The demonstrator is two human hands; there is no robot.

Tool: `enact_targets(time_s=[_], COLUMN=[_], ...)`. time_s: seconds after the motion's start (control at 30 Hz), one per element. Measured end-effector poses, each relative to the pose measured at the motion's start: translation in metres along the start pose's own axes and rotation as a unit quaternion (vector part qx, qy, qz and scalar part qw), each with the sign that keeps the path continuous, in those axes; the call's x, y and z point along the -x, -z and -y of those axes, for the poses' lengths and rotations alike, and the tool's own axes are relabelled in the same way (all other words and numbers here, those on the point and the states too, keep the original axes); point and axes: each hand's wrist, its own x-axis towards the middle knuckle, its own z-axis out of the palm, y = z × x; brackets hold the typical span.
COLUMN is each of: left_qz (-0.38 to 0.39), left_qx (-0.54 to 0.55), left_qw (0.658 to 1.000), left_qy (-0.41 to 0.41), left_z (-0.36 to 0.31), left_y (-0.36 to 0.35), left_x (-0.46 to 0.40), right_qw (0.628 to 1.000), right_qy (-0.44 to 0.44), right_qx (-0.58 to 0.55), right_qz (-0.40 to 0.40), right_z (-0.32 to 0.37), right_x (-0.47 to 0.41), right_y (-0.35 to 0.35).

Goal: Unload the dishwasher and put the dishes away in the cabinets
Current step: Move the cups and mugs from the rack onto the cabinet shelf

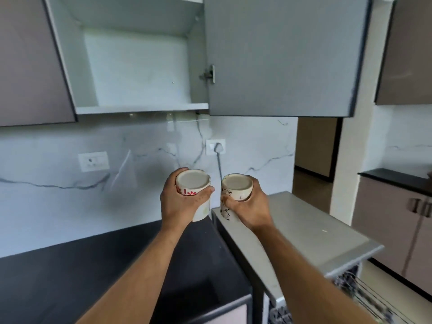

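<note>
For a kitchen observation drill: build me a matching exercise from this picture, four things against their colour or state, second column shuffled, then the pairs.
Things:
1. Mug in the left hand
2. Mug in the right hand
3. Wall cabinet door
4. Countertop

Descriptions:
A. Black, matte surface
B. Red flower pattern
C. Swung open, grey
D. Black markings on cream

Pairs: 1-B, 2-D, 3-C, 4-A

2 patterned mugs [193, 183] [236, 187] — upside down, side by side
</note>
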Motion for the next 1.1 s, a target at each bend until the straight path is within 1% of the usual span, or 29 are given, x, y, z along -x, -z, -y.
enact_targets(time_s=[0.17, 0.43, 0.57, 0.7, 0.8, 0.93, 1.0, 1.1], left_qz=[-0.042, -0.091, -0.115, -0.118, -0.124, -0.139, -0.135, -0.108], left_qx=[-0.027, -0.04, -0.017, -0.016, -0.026, -0.023, -0.016, -0.017], left_qw=[0.998, 0.994, 0.992, 0.991, 0.989, 0.987, 0.989, 0.993], left_qy=[-0.039, -0.044, -0.047, -0.062, -0.076, -0.074, -0.063, -0.042], left_z=[-0.009, -0.022, -0.025, -0.033, -0.046, -0.06, -0.06, -0.054], left_y=[0.041, 0.074, 0.076, 0.072, 0.067, 0.057, 0.05, 0.041], left_x=[-0.057, -0.144, -0.185, -0.23, -0.27, -0.327, -0.352, -0.38], right_qw=[0.999, 0.995, 0.992, 0.989, 0.986, 0.984, 0.985, 0.988], right_qy=[0.032, 0.088, 0.117, 0.135, 0.152, 0.163, 0.158, 0.138], right_qx=[-0.01, -0.039, -0.037, -0.055, -0.054, -0.037, -0.018, -0.005], right_qz=[-0.001, 0.001, -0.005, -0.012, -0.033, -0.056, -0.07, -0.072], right_z=[0.043, 0.097, 0.116, 0.134, 0.152, 0.176, 0.182, 0.184], right_x=[-0.041, -0.108, -0.147, -0.193, -0.232, -0.296, -0.328, -0.366], right_y=[-0.055, -0.121, -0.144, -0.162, -0.168, -0.175, -0.178, -0.189])
